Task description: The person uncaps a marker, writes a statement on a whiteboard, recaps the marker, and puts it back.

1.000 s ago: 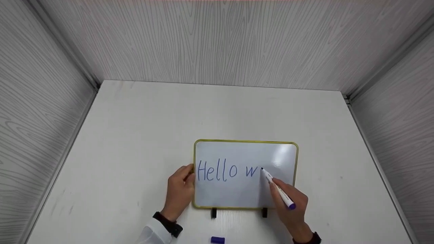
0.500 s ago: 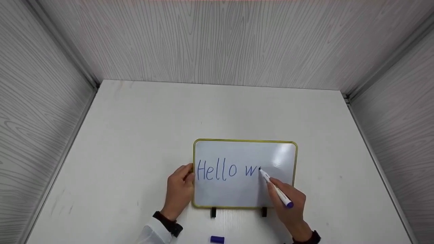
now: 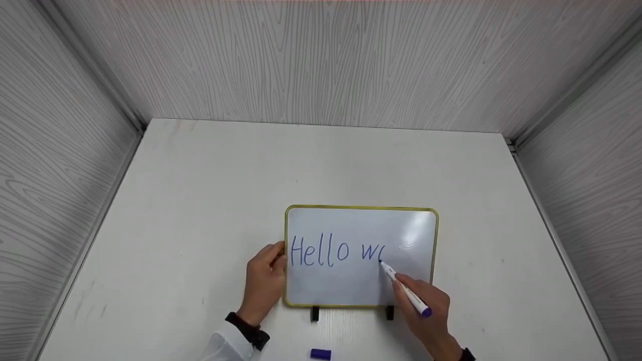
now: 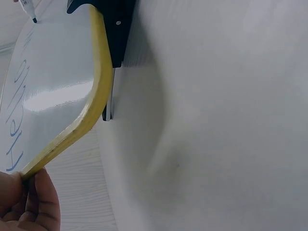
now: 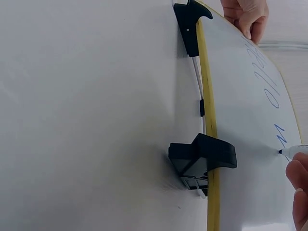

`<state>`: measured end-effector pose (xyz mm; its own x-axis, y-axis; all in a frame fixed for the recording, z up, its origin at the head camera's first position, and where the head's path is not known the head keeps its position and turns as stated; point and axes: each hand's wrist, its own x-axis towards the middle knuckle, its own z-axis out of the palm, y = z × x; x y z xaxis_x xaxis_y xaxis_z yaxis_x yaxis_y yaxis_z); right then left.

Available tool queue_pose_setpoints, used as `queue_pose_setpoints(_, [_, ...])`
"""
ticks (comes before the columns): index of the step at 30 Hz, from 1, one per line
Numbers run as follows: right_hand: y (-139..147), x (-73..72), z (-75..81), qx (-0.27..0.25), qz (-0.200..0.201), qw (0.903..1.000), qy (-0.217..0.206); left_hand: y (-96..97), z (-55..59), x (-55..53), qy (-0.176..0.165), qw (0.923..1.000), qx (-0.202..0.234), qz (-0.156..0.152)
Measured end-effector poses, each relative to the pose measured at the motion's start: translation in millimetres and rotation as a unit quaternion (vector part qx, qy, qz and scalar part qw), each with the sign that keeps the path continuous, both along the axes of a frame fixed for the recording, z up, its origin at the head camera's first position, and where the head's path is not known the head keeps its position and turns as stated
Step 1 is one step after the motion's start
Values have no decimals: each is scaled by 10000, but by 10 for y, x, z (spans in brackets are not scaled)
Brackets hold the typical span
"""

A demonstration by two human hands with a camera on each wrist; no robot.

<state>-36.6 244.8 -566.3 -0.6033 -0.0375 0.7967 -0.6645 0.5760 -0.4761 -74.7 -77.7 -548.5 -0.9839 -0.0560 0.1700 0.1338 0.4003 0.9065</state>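
A small whiteboard (image 3: 341, 286) with a yellow frame stands propped on a black stand (image 5: 202, 156). Blue handwriting on it reads "Hello w", followed by a curved stroke. My left hand (image 3: 264, 281) pinches the board's left edge between thumb and fingers; the left wrist view shows this hand (image 4: 33, 202) at the frame. My right hand (image 3: 426, 308) grips a white marker (image 3: 401, 288) with a blue end, its dark tip at the lower end of the curved stroke. In the right wrist view, the marker (image 5: 294, 151) tip is right at the board's surface.
A blue marker cap (image 3: 321, 354) lies on the white table (image 3: 210, 175) in front of the board. Grey wood-grain panels (image 3: 321, 60) enclose the table at the back and both sides.
The marker tip has moved slightly left and down with my right hand, and a curved blue stroke now shows after the "w". My left hand stays on the board's edge.
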Motion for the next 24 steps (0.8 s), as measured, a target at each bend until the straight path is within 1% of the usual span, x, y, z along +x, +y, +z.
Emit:
queue_pose_setpoints(6, [28, -26, 23, -79, -183, 9997, 169, -4, 1, 1, 42, 10000, 1, -30])
queue_pose_setpoints(9, [47, -62, 44, -81, -320, 9993, 195, -9, 0, 2, 40, 10000, 60, -46])
queue_pose_setpoints(11, [54, -93, 71, -145, -323, 9992, 199, -9, -4, 1, 44, 9999, 84, -49])
queue_pose_setpoints(15, [47, -165, 118, -195, -249, 9992, 251, -10, -17, -1, 67, 9999, 110, -38])
queue_pose_setpoints(18, [33, -197, 144, -184, -87, 9994, 269, -10, -24, 1, 53, 9999, 104, -30])
queue_pose_setpoints(22, [12, -183, 162, -141, 105, 9994, 291, -9, -21, 10, -48, 9998, 162, -50])
queue_pose_setpoints(24, [7, -158, 161, -67, 75, 9995, 288, -10, -17, 12, -103, 9997, 215, -48])
